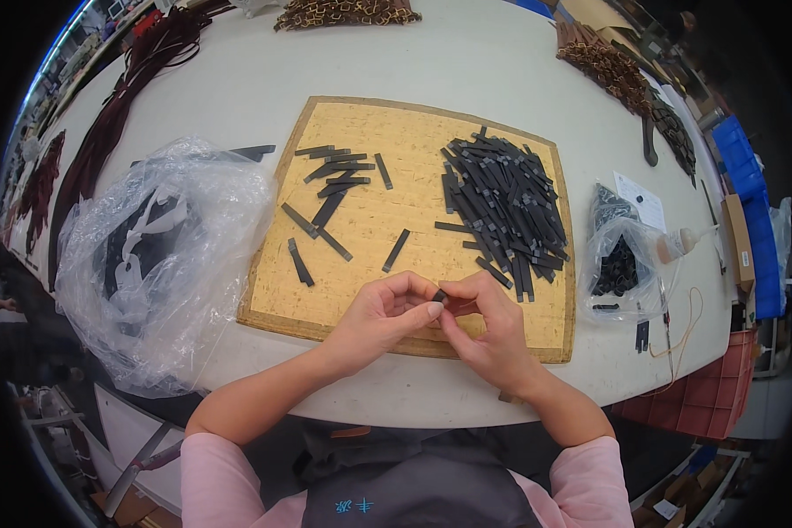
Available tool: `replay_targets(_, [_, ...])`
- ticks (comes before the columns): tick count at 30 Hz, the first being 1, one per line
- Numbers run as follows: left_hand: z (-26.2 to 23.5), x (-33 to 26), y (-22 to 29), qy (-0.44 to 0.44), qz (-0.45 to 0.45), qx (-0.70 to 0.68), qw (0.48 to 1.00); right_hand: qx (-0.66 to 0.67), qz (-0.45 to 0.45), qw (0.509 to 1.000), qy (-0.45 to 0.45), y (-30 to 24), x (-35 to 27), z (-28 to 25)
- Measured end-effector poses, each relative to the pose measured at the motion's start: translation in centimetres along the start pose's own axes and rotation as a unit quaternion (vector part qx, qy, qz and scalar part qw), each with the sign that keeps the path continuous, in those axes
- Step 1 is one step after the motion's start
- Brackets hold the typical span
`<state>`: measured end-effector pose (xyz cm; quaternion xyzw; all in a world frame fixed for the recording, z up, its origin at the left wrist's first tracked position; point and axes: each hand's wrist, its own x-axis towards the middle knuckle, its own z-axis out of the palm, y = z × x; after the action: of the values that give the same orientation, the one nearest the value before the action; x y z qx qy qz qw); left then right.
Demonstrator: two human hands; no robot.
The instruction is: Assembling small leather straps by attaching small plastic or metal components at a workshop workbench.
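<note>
White counter [502, 79] carries a cork mat [370, 220]. At its near edge, left hand [383, 317] and right hand [493, 330] both pinch one small dark strip [442, 297]: likely light, thin, bendable, best gripped at its ends. About a dozen loose strips [334, 176] lie left, one uncountable pile [502, 207] right, two plastic bags [158, 255].

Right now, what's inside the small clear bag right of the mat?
The small clear bag holds a heap of small dark pieces, packed at its lower end. Their exact shape and count can't be told through the crinkled plastic; it sits beside the cork mat.
</note>
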<state>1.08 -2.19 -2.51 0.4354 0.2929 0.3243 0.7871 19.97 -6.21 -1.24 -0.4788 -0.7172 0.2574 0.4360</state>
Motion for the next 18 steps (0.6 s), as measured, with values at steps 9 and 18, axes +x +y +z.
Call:
replay_targets(9, [0.1, -0.2, -0.5, 0.003, 0.026, 0.037, 0.999, 0.012, -0.007, 1.000, -0.003, 0.2, -0.2, -0.1])
replay_targets(18, [0.0, -0.4, -1.3, 0.033, 0.085, 0.101, 0.991, -0.019, -0.036, 0.999, -0.011, 0.1, -0.5, 0.7])
